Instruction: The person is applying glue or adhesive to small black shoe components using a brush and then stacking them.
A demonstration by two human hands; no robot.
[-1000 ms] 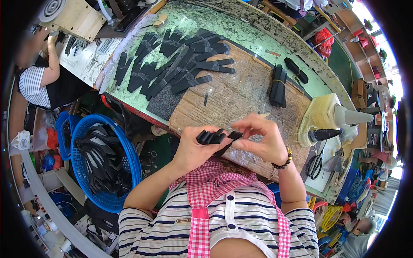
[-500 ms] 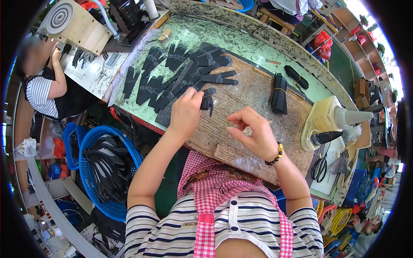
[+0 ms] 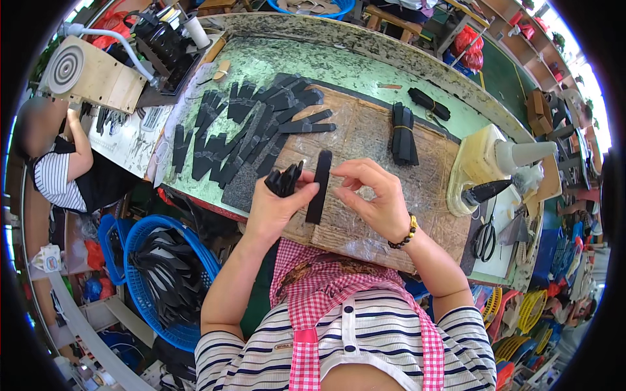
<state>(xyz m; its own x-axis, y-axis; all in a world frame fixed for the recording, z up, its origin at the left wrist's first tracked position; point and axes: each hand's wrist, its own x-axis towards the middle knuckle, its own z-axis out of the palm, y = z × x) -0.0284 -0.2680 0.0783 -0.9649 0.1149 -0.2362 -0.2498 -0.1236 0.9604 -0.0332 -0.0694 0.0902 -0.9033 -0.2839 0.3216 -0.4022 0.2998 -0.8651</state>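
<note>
My left hand [image 3: 279,207] is closed round a small bunch of black strips [image 3: 285,180]. Its thumb reaches out to a single black strip [image 3: 318,195] with a rounded end, which stands lengthwise over the worn cardboard [image 3: 365,228]. Just right of that strip is my right hand [image 3: 373,201], thumb and fingers curved and apart, with nothing seen between them. More black strips [image 3: 251,140] lie fanned in overlapping groups on the green tabletop [image 3: 261,58], beyond my left hand.
Tied black bundles [image 3: 404,137] lie at the right, near a cream glue container [image 3: 476,163], a dark-tipped bottle [image 3: 486,191] and black-handled scissors [image 3: 484,241]. A blue basket [image 3: 212,260] of black pieces is at lower left. Another person [image 3: 59,163] sits beside a machine [image 3: 91,75].
My left hand has drawn back toward me with its bunch; a single strip now stands out beside its thumb. My right hand has stayed close to it. The whole view has shifted slightly.
</note>
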